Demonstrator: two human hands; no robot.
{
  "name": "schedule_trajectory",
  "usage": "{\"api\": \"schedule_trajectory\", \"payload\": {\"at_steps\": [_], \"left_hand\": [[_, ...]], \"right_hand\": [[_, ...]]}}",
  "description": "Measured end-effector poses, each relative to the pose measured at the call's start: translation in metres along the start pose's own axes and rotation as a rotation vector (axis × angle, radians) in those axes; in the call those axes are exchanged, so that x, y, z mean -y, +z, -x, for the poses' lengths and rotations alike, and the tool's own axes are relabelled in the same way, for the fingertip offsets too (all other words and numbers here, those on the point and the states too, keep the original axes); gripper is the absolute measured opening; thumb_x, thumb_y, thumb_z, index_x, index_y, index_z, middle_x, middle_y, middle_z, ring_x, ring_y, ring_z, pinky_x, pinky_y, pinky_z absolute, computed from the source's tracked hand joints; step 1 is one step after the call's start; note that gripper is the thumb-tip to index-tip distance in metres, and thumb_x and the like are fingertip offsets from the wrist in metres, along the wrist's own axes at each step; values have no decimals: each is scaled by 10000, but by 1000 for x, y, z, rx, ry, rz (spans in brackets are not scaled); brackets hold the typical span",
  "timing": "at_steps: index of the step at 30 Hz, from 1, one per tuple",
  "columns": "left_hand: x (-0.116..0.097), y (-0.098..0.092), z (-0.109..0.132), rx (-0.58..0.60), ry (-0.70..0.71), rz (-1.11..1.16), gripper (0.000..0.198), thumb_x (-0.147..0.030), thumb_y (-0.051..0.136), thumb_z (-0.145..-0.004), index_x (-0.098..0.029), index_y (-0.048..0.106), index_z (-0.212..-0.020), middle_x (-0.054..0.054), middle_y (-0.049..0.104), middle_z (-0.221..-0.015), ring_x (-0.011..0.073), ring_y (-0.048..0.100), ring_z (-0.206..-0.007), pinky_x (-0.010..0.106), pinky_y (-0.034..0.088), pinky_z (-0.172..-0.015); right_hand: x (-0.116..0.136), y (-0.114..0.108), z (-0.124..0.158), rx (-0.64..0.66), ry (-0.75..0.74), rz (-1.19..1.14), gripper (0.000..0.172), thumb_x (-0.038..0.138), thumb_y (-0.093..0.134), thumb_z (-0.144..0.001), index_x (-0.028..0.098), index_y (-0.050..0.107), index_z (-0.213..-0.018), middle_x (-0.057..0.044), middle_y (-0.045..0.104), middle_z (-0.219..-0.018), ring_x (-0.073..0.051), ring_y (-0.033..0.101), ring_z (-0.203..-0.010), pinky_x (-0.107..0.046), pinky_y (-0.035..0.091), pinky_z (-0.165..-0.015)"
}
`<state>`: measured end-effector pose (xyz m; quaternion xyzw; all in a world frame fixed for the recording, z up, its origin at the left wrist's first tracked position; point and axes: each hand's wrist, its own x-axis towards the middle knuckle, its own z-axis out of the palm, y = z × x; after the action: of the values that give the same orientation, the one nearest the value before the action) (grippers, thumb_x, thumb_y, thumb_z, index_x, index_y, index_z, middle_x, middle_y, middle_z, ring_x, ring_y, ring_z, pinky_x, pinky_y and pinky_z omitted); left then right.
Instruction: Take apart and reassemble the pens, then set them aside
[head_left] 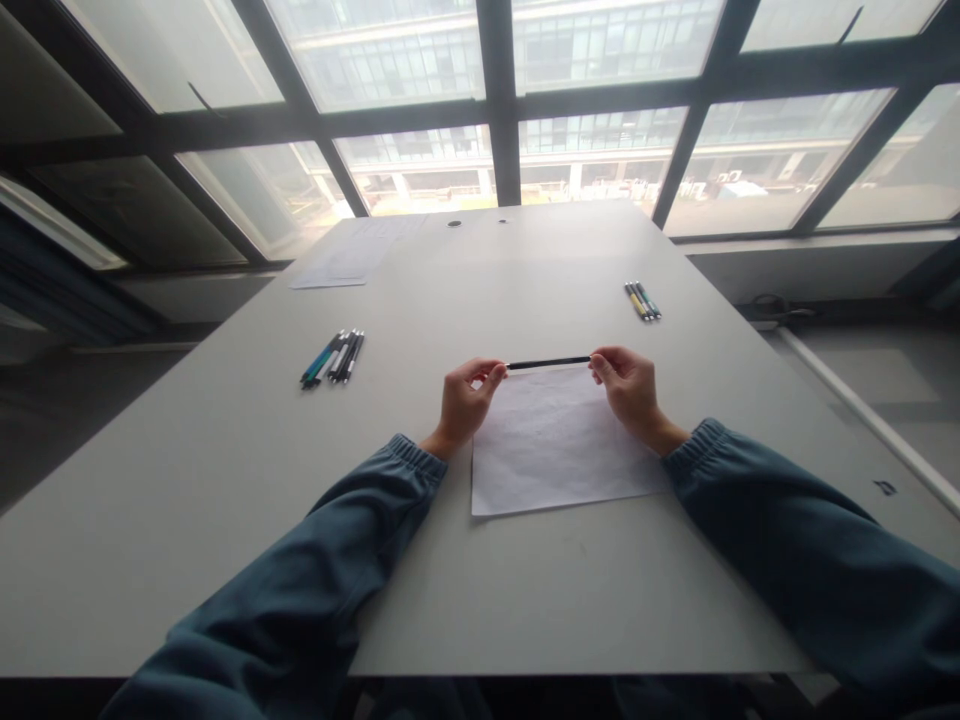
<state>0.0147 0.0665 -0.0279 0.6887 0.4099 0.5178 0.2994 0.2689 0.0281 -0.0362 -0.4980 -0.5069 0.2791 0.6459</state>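
A slim black pen (pixel 549 363) is stretched level between my two hands, above the far edge of a white sheet of paper (pixel 559 450). My left hand (pixel 470 398) pinches one end of it between thumb and fingers. At the other end, my right hand (pixel 626 390) grips it the same way. The paper lies flat on the table under the pen, with its right side partly covered by my right hand and sleeve. Whether the pen has a cap cannot be made out.
On the left of the white table (pixel 225 510) lies a bunch of several pens (pixel 334 358). A smaller group of pens (pixel 643 300) rests at the right. More paper (pixel 341 255) lies at the far left corner. Large windows (pixel 420 165) stand behind the table.
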Motion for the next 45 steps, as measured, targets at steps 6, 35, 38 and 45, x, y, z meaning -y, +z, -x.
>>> {"api": "schedule_trajectory", "payload": {"at_steps": [6, 35, 38, 45], "left_hand": [[0, 0, 0, -1, 5, -1, 288, -451, 696, -892, -172, 771, -884, 76, 770, -834, 198, 722, -809, 315, 544, -779], [-1, -1, 0, 15, -9, 10, 334, -490, 681, -893, -169, 760, -848, 79, 764, -805, 202, 719, -788, 315, 548, -764], [-1, -1, 0, 16, -10, 9, 335, -493, 685, -890, -170, 761, -843, 77, 765, -804, 201, 719, -787, 311, 547, -763], [-2, -1, 0, 17, -6, 1, 333, -487, 677, -899, -171, 759, -833, 72, 764, -797, 196, 718, -778, 310, 549, -758]], "right_hand": [[0, 0, -1, 2, -1, -15, 281, 446, 746, -814, 169, 702, -823, -18, 661, -687, -131, 577, -586, -274, 491, -556], [3, 1, 0, 5, 1, 0, 330, 500, 744, -816, 173, 694, -813, -21, 658, -677, -138, 576, -586, -284, 492, -562], [4, 1, 1, 7, -2, 6, 335, 504, 742, -818, 172, 695, -812, -22, 659, -677, -138, 577, -588, -283, 492, -559], [3, 1, 1, 13, -6, -2, 312, 482, 737, -829, 174, 696, -804, -22, 657, -671, -137, 572, -584, -282, 484, -559]]}}
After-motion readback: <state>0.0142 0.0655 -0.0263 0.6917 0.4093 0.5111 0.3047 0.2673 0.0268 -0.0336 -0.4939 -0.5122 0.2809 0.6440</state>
